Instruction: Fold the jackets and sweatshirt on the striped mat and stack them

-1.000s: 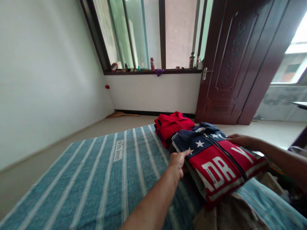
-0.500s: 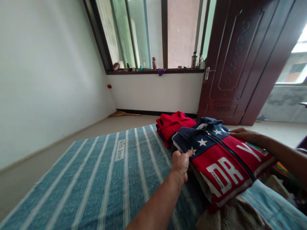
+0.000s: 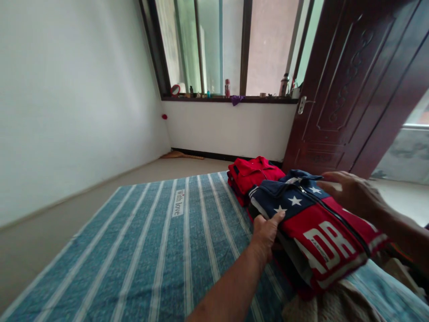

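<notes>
A folded navy and red jacket [image 3: 321, 219] with white stars and letters lies on top of a stack of clothes on the bed. My left hand [image 3: 268, 230] grips its left edge, thumb on top near a star and the other fingers curled at the side. By the jacket's right shoulder is my right hand [image 3: 348, 190], fingers apart, its fingertips close to the collar; whether they touch the cloth is hard to tell. Behind the jacket sits a pile of folded red clothes [image 3: 253, 172].
The bed [image 3: 134, 250] has a blue striped cover. A beige knitted cloth [image 3: 331, 304] lies at the near edge, below the jacket. Beyond are a windowsill [image 3: 201, 98] holding small items and a dark red door [image 3: 345, 89]. Mixed items stand at the far right.
The view has shifted slightly. My right hand has lifted from the jacket's top and moved to its right side. My left hand keeps its hold on the left edge.
</notes>
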Motion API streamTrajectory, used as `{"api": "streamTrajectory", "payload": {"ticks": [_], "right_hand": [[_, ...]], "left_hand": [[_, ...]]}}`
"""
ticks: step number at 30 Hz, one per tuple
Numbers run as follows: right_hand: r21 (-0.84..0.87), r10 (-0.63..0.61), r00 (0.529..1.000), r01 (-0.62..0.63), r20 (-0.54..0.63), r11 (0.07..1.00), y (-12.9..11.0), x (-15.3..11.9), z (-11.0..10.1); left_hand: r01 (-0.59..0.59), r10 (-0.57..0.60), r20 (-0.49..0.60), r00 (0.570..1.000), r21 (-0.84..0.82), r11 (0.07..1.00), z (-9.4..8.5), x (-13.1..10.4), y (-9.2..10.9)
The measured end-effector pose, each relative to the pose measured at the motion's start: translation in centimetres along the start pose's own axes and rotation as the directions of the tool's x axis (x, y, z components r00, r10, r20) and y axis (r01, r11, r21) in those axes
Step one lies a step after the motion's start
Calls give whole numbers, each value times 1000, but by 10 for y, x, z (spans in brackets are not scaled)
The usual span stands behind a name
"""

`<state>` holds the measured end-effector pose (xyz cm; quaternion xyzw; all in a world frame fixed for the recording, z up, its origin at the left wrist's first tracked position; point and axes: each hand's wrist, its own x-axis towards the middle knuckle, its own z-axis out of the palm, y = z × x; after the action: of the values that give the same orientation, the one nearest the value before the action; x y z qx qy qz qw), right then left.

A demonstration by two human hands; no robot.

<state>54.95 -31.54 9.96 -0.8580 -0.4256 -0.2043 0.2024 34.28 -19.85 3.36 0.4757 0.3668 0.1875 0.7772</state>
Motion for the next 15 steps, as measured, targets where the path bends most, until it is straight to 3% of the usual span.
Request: {"api": "streamTrajectory", "payload": {"ticks": [2, 5, 8, 12, 15], "right_hand": [[12, -252, 960, 253, 121, 967, -23, -16, 13], [-85, -149, 943, 182, 299, 980, -33, -34, 45], [-90, -92, 917, 137, 388, 986, -21, -36, 64], [34, -144, 906, 143, 397, 989, -8, -29, 62], [126, -156, 916, 117, 369, 985, -7, -28, 58]], "left_hand": [[-7, 7, 33, 999, 7, 1000, -1, -5, -3], [-13, 10, 70, 998, 51, 999, -6, -15, -10], [2, -19, 112, 993, 152, 988, -18, -26, -17], [-7, -39, 177, 984, 257, 966, -50, -46, -26], [-50, -7, 162, 987, 347, 937, -88, -66, -32]]}}
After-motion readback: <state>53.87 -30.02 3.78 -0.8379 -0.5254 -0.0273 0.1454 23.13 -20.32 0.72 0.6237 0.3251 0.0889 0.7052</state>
